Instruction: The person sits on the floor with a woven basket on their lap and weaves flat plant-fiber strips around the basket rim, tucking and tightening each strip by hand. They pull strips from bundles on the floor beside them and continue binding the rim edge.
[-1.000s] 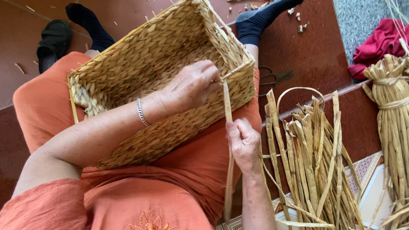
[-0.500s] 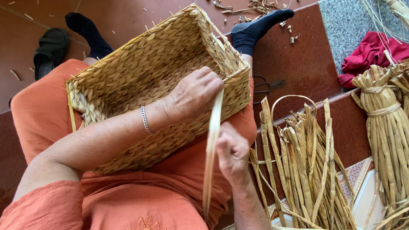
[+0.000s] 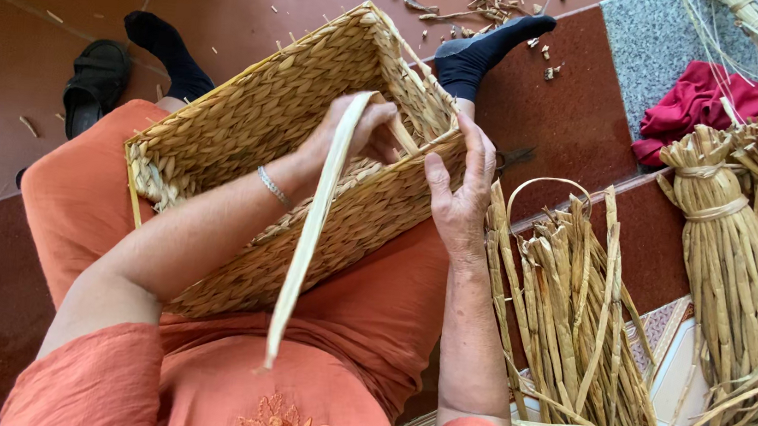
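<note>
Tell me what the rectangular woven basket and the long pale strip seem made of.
The rectangular woven basket looks like braided dried plant fibre, matte tan, with a visible twisted weave. The long pale strip, held by the left hand, seems a flat dried leaf, probably the same material.

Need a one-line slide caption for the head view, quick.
Seated person weaving: left hand pulls a pale strip at the woven basket rim, right hand steadies its corner.
</note>
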Action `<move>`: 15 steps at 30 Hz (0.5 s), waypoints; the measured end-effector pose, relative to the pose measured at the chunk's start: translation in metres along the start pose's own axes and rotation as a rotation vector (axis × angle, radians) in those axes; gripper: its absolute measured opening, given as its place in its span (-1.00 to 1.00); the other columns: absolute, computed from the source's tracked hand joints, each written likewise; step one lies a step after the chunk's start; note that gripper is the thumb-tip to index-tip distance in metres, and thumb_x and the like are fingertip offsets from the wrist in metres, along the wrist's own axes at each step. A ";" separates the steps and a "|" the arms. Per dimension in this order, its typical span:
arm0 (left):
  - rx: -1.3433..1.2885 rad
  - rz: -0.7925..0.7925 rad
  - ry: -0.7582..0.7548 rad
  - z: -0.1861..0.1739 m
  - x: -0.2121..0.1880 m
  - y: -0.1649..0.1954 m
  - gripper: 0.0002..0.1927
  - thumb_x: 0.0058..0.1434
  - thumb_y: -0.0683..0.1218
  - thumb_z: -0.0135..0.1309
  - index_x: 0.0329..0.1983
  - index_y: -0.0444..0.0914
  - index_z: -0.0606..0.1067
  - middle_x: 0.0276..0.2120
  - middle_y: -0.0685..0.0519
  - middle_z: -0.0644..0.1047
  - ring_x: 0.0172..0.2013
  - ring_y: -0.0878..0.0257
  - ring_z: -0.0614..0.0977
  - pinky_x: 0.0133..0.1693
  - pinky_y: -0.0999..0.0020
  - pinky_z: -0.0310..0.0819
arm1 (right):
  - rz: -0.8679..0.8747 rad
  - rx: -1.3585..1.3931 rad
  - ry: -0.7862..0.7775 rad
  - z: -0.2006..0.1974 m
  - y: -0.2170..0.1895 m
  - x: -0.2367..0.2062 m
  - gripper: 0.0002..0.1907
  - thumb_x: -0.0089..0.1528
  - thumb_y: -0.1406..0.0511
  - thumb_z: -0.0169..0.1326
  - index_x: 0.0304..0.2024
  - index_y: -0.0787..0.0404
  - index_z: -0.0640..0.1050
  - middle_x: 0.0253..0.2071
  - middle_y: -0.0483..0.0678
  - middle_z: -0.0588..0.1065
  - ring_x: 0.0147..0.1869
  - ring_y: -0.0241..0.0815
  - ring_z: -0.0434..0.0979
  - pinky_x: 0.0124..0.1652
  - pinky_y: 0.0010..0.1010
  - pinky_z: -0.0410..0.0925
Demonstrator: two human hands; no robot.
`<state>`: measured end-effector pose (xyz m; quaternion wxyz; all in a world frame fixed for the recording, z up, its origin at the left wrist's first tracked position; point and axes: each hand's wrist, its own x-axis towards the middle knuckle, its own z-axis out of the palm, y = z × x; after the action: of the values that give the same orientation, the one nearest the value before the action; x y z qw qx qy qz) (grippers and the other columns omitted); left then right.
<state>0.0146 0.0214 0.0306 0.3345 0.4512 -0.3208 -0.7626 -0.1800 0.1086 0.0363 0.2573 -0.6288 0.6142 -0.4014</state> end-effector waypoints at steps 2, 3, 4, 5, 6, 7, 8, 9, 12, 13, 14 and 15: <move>-0.008 0.084 0.046 -0.009 0.004 0.008 -0.83 0.30 -0.08 0.09 -0.21 -0.31 0.52 -0.45 -0.01 0.58 -0.51 0.24 0.66 -0.42 0.31 0.68 | -0.021 0.027 0.011 0.002 0.001 -0.001 -0.30 0.38 0.09 0.18 0.50 0.01 0.23 0.41 0.10 0.23 0.54 0.01 0.23 0.49 -0.10 0.22; -0.013 0.127 0.067 -0.014 0.007 0.013 -0.84 0.29 -0.10 0.14 -0.19 -0.31 0.53 -0.44 0.01 0.57 -0.51 0.25 0.66 -0.42 0.31 0.68 | -0.017 0.028 0.012 0.003 0.000 -0.001 -0.26 0.34 0.14 0.20 0.50 0.03 0.22 0.40 0.11 0.22 0.53 0.02 0.21 0.49 -0.09 0.20; -0.037 0.191 0.029 -0.022 0.007 0.019 -0.83 0.33 -0.11 0.15 -0.18 -0.33 0.53 -0.42 -0.01 0.58 -0.48 0.26 0.66 -0.38 0.32 0.69 | -0.012 0.028 0.014 0.003 -0.001 -0.003 -0.22 0.29 0.18 0.23 0.49 0.06 0.21 0.40 0.12 0.21 0.53 0.03 0.20 0.48 -0.08 0.18; -0.062 0.255 -0.010 -0.033 0.007 0.025 -0.83 0.37 -0.11 0.16 -0.17 -0.36 0.54 -0.40 -0.02 0.59 -0.45 0.26 0.66 -0.35 0.34 0.69 | -0.007 0.028 0.015 0.004 -0.002 -0.004 -0.18 0.25 0.23 0.25 0.49 0.08 0.20 0.40 0.12 0.19 0.52 0.04 0.18 0.47 -0.07 0.15; -0.086 0.318 -0.048 -0.040 0.009 0.031 -0.82 0.41 -0.12 0.18 -0.16 -0.38 0.54 -0.38 -0.03 0.59 -0.42 0.26 0.66 -0.31 0.35 0.70 | -0.014 0.039 0.032 0.007 -0.003 -0.005 -0.18 0.24 0.25 0.24 0.50 0.09 0.19 0.41 0.12 0.19 0.53 0.04 0.18 0.49 -0.06 0.15; -0.087 0.288 0.043 -0.044 0.012 0.036 -0.84 0.35 -0.13 0.20 -0.15 -0.35 0.54 -0.40 -0.01 0.60 -0.45 0.27 0.65 -0.36 0.37 0.68 | -0.022 0.050 0.048 0.010 -0.004 -0.006 -0.18 0.24 0.27 0.23 0.50 0.10 0.19 0.43 0.12 0.19 0.55 0.04 0.18 0.51 -0.06 0.14; -0.088 0.258 0.131 -0.048 0.017 0.041 -0.84 0.29 -0.15 0.23 -0.14 -0.32 0.54 -0.42 0.01 0.61 -0.48 0.27 0.64 -0.41 0.39 0.67 | -0.031 0.063 0.065 0.012 -0.005 -0.006 -0.18 0.24 0.29 0.23 0.50 0.12 0.19 0.44 0.11 0.19 0.56 0.04 0.18 0.52 -0.05 0.13; -0.088 0.227 0.220 -0.051 0.022 0.047 -0.81 0.23 -0.16 0.26 -0.13 -0.28 0.54 -0.44 0.03 0.61 -0.51 0.28 0.64 -0.46 0.41 0.65 | -0.031 0.054 0.077 0.014 -0.005 -0.005 -0.17 0.22 0.31 0.22 0.50 0.13 0.19 0.43 0.11 0.19 0.55 0.05 0.16 0.52 -0.05 0.12; -0.219 0.303 0.329 -0.064 0.033 0.061 -0.51 0.19 -0.29 0.35 0.12 -0.38 0.39 -0.34 0.00 0.66 -0.39 0.25 0.75 -0.39 0.38 0.74 | -0.009 0.057 0.103 0.019 -0.007 -0.003 -0.15 0.17 0.36 0.21 0.48 0.15 0.19 0.40 0.10 0.18 0.54 0.06 0.15 0.53 -0.05 0.08; -0.171 0.363 0.351 -0.069 0.036 0.065 -0.39 0.16 -0.29 0.35 0.17 -0.34 0.27 -0.38 -0.02 0.65 -0.44 0.24 0.73 -0.44 0.37 0.72 | 0.012 0.074 0.105 0.020 -0.008 -0.002 -0.16 0.16 0.38 0.20 0.48 0.15 0.20 0.40 0.09 0.18 0.53 0.05 0.16 0.53 -0.06 0.08; -0.124 0.422 0.374 -0.074 0.038 0.068 -0.28 0.14 -0.28 0.34 0.23 -0.30 0.15 -0.41 -0.04 0.65 -0.48 0.22 0.72 -0.50 0.36 0.70 | 0.034 0.091 0.105 0.021 -0.009 -0.002 -0.16 0.16 0.40 0.19 0.47 0.14 0.20 0.39 0.09 0.19 0.53 0.04 0.17 0.53 -0.08 0.08; -0.076 0.480 0.396 -0.079 0.038 0.071 -0.16 0.12 -0.28 0.34 0.28 -0.26 0.03 -0.45 -0.06 0.65 -0.53 0.21 0.71 -0.56 0.35 0.68 | 0.052 0.139 0.107 0.021 -0.011 -0.002 -0.17 0.16 0.41 0.18 0.47 0.14 0.20 0.38 0.09 0.19 0.52 0.03 0.17 0.53 -0.08 0.08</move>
<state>0.0873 -0.0648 0.0382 0.5776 0.4897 -0.3181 -0.5705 -0.1564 0.1087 0.0337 0.2772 -0.5711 0.6138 -0.4693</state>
